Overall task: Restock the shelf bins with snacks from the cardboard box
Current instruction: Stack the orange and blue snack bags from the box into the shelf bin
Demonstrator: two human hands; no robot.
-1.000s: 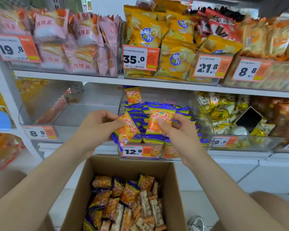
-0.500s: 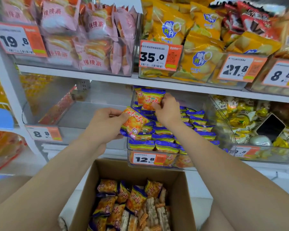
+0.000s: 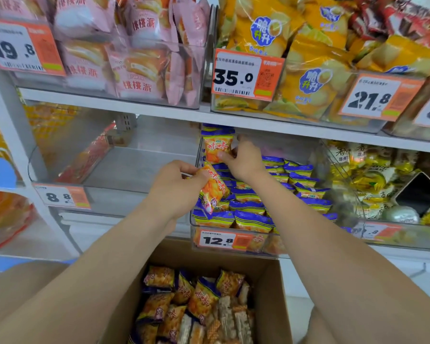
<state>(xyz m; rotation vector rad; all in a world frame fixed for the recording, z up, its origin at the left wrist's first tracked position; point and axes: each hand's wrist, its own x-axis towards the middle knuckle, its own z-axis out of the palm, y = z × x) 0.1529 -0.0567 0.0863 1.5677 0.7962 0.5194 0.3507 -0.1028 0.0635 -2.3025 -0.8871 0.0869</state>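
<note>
My left hand grips an orange and blue snack packet at the front left corner of the clear shelf bin tagged 12.8. Inside the bin, my right hand pinches a second orange packet upright at the back left, just under the shelf above. Rows of the same blue-edged packets fill the bin. The open cardboard box sits below between my arms, holding several more packets and some brown bars.
Left of the filled bin stands a clear bin tagged 8.8. To the right is a bin of yellow sweets. The upper shelf carries pink cake packs and yellow chip bags, close above my right hand.
My right hand has carried its packet from the bin's front to the back left corner. My left hand has stayed near the front with its packet. The camera has moved closer.
</note>
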